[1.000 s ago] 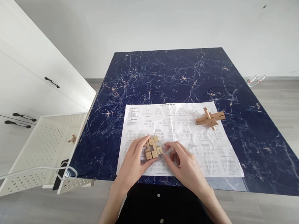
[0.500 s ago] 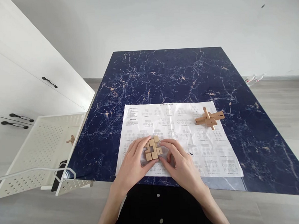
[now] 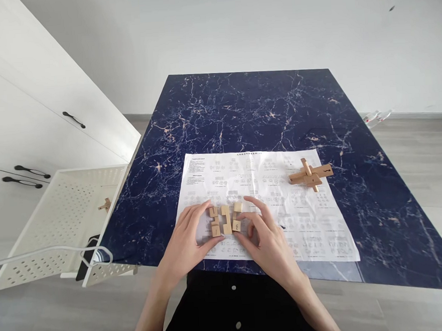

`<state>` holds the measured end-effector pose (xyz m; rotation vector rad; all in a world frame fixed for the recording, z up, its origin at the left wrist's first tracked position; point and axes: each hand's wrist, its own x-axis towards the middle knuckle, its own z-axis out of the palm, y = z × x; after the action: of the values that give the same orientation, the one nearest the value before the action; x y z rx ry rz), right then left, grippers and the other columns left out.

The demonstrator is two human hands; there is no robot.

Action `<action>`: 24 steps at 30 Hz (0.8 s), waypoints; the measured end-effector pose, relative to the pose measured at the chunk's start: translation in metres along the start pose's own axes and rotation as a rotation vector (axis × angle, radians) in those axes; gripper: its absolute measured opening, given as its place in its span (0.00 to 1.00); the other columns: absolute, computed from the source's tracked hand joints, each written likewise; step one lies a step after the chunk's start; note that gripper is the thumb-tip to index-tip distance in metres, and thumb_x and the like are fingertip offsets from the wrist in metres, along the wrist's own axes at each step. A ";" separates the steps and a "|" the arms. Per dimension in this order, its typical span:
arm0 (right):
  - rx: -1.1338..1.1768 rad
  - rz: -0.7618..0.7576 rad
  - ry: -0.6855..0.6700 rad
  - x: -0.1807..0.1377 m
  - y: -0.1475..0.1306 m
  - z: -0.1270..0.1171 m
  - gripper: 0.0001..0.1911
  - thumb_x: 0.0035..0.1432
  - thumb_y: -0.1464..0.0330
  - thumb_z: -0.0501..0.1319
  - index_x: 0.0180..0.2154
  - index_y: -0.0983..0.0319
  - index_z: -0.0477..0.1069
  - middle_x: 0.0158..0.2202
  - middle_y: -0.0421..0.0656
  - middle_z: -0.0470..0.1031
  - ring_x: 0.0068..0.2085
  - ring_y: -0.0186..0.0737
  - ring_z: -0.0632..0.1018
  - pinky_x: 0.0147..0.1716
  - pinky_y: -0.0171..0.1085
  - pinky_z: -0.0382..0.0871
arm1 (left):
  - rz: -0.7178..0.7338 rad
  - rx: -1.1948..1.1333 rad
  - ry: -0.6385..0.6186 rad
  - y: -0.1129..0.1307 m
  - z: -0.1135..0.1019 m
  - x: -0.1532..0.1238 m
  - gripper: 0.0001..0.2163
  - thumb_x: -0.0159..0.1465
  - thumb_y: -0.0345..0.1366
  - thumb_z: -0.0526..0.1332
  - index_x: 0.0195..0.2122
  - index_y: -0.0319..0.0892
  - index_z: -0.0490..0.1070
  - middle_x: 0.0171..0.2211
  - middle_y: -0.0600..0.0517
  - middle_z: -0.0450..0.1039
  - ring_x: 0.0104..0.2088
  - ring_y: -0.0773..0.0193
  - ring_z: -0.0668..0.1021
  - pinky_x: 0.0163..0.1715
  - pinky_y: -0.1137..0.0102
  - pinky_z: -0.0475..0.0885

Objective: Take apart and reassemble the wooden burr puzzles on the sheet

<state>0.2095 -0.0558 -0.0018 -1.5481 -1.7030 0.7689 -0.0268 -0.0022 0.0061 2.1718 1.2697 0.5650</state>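
Observation:
Three notched wooden puzzle pieces lie side by side, slightly apart, on the printed sheet. My left hand (image 3: 184, 240) has its index finger and thumb at the two ends of the left puzzle piece (image 3: 215, 231). In the middle, the second puzzle piece (image 3: 228, 227) stands free of my fingers. My right hand (image 3: 267, 237) pinches the right puzzle piece (image 3: 237, 226) between thumb and a bent finger, its index finger raised off to the side. That piece bears a dark number mark. My right fingers hide part of its side.
Under the pieces lies a creased instruction sheet (image 3: 240, 172) with small diagrams. An assembled wooden cross puzzle (image 3: 311, 175) rests on its right side. The blue marble-patterned table (image 3: 225, 110) extends beyond. At left stands a white perforated basket (image 3: 47, 236) with another wooden puzzle (image 3: 104, 205) inside.
The clustered wooden pieces have separated into three. My left hand has moved left with one piece, and the right piece has shifted slightly right. My right index finger has lifted away.

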 end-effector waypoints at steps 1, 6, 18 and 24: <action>0.004 -0.005 -0.005 0.000 0.000 0.000 0.09 0.75 0.66 0.61 0.54 0.57 0.70 0.73 0.56 0.65 0.28 0.33 0.77 0.27 0.43 0.82 | -0.002 -0.003 0.001 -0.001 0.000 -0.001 0.36 0.72 0.51 0.69 0.76 0.59 0.54 0.68 0.46 0.72 0.69 0.44 0.74 0.68 0.47 0.73; 0.015 -0.031 -0.014 0.000 0.002 0.001 0.22 0.74 0.67 0.61 0.65 0.54 0.63 0.69 0.53 0.71 0.29 0.37 0.78 0.23 0.40 0.79 | -0.003 -0.025 0.004 -0.002 0.000 -0.002 0.36 0.72 0.50 0.69 0.76 0.60 0.54 0.67 0.47 0.73 0.68 0.44 0.74 0.67 0.47 0.74; 0.078 -0.004 0.087 -0.003 0.003 0.002 0.26 0.72 0.63 0.66 0.67 0.52 0.63 0.60 0.52 0.67 0.33 0.38 0.78 0.29 0.43 0.82 | -0.040 -0.098 0.032 0.001 -0.003 -0.002 0.33 0.73 0.43 0.70 0.74 0.61 0.58 0.68 0.49 0.72 0.69 0.47 0.74 0.68 0.51 0.73; 0.140 -0.003 0.086 -0.003 0.001 0.000 0.26 0.72 0.65 0.66 0.67 0.50 0.63 0.62 0.51 0.66 0.36 0.38 0.79 0.29 0.41 0.81 | -0.036 -0.101 0.022 0.002 -0.003 -0.002 0.33 0.73 0.42 0.69 0.75 0.60 0.58 0.68 0.48 0.72 0.70 0.46 0.73 0.68 0.49 0.72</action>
<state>0.2103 -0.0589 -0.0026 -1.4619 -1.5550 0.7916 -0.0279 -0.0040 0.0096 2.0608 1.2618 0.6268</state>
